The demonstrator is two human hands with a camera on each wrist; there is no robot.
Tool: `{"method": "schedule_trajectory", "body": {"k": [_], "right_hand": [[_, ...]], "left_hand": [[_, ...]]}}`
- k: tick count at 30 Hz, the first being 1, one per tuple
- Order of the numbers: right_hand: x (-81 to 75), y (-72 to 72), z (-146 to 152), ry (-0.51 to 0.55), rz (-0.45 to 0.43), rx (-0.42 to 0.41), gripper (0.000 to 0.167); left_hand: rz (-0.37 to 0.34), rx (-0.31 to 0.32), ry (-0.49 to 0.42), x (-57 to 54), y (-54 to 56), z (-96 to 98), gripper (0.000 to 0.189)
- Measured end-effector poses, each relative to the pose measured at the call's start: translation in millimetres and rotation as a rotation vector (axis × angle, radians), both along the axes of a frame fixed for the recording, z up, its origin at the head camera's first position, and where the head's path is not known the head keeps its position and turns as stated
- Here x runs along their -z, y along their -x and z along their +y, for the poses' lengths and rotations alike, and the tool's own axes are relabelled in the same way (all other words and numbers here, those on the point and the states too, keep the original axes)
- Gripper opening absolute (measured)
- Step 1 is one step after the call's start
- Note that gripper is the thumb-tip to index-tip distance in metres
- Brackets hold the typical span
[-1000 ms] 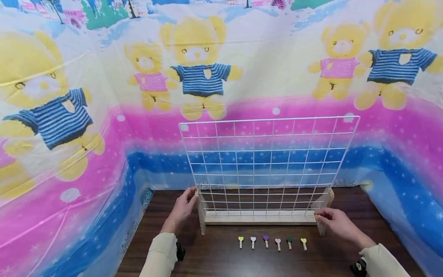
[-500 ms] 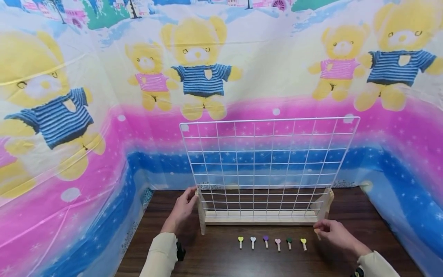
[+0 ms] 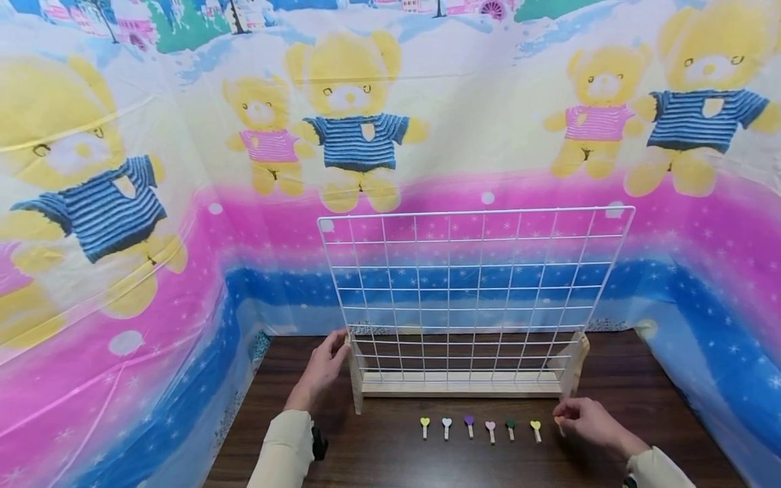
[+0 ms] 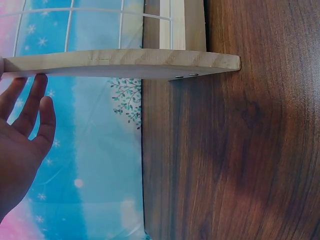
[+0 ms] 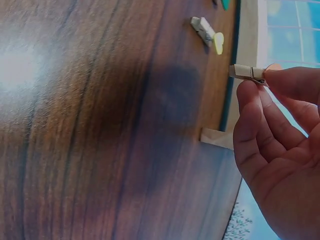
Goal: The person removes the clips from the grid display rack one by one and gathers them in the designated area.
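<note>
My right hand (image 3: 590, 423) pinches a small wooden clothespin (image 5: 245, 73) between thumb and finger, low over the table right of the row. The orange end of this clothespin is partly covered by the fingertips. My left hand (image 3: 322, 366) holds the upper end of the left wooden upright (image 4: 125, 61), with fingertips against its outer face. Between this upright and the one on the right stands a white wire grid (image 3: 448, 289), set in a wooden base (image 3: 460, 390). In front lie several heart-topped clothespins, including a purple one (image 3: 469, 421) and a yellow one (image 3: 535, 425) nearest my right hand.
The dark wooden table (image 3: 378, 454) carries the grid stand near its back edge. Behind it and along both sides hangs a cloth (image 3: 488, 135) printed with teddy bears. The right upright (image 3: 573, 366) stands just beyond my right hand.
My right hand has moved down from the grid's lower right corner toward the table with the orange clothespin, ending right of the row. My left hand has stayed at the left upright.
</note>
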State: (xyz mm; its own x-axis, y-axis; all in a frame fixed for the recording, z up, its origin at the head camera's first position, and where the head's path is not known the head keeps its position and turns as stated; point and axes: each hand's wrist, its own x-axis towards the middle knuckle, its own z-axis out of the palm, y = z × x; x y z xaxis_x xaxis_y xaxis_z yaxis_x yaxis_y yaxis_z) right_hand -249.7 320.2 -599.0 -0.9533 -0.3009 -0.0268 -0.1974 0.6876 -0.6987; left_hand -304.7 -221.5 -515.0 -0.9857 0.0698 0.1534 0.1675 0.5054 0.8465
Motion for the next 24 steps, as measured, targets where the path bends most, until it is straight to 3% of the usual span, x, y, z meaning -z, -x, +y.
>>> {"method": "schedule_trajectory", "body": {"k": [5,11,24], "right_hand": [[7.7,-0.2,3,-0.046,0.018,-0.026,0.011],[17.5,-1.0,5,-0.009,0.003,-0.049,0.012],[30.7,-0.4,7,-0.020,0.021,-0.033,0.006]], "left_hand": [[0.012,-0.003,0.013,0.1,0.0,0.1,0.037],[0.005,-0.004,0.014,0.6,-0.3,-0.2,0.036],[0.007,-0.001,0.017,-0.5,-1.4,0.8,0.035]]}}
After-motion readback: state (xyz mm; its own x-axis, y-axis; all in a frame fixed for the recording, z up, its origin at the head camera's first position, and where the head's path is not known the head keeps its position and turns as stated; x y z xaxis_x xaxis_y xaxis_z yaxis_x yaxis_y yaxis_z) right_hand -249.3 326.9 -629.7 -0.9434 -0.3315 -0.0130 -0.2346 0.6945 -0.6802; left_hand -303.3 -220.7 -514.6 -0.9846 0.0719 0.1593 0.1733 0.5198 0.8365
